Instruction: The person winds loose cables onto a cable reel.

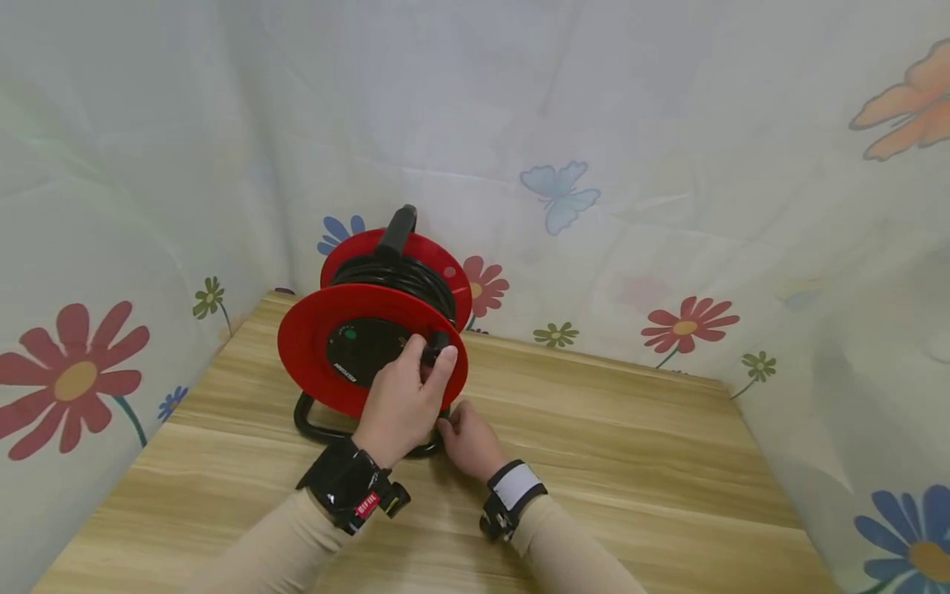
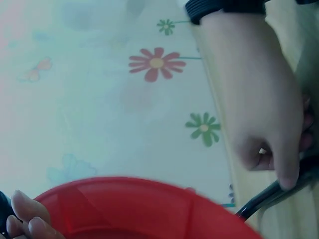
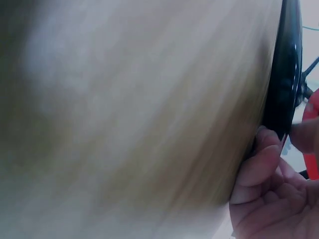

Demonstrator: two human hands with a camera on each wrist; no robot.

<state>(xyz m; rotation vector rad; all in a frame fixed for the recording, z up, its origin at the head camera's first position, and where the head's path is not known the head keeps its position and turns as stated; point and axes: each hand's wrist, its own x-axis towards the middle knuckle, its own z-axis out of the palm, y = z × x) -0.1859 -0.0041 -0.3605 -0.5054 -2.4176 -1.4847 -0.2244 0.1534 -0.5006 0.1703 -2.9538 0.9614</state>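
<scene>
A red cable reel (image 1: 300,346) with black cable (image 1: 397,274) wound between its two flanges stands on the wooden table. My left hand (image 1: 398,403) grips the black knob (image 1: 436,343) on the near flange, thumb and fingers round it. Low on the right, my right hand (image 1: 472,443) holds the black tube stand (image 1: 315,431) of the reel. The right wrist view shows its curled fingers (image 3: 259,169) and thumb at the black tube (image 3: 285,64). In the left wrist view, the red flange (image 2: 124,199) hides part of the stand.
A black carrying handle (image 1: 398,233) tops the reel. Behind and beside the wooden table (image 1: 631,462) hangs a pale cloth (image 1: 460,99) printed with flowers and butterflies. Both wrists wear straps with small cameras.
</scene>
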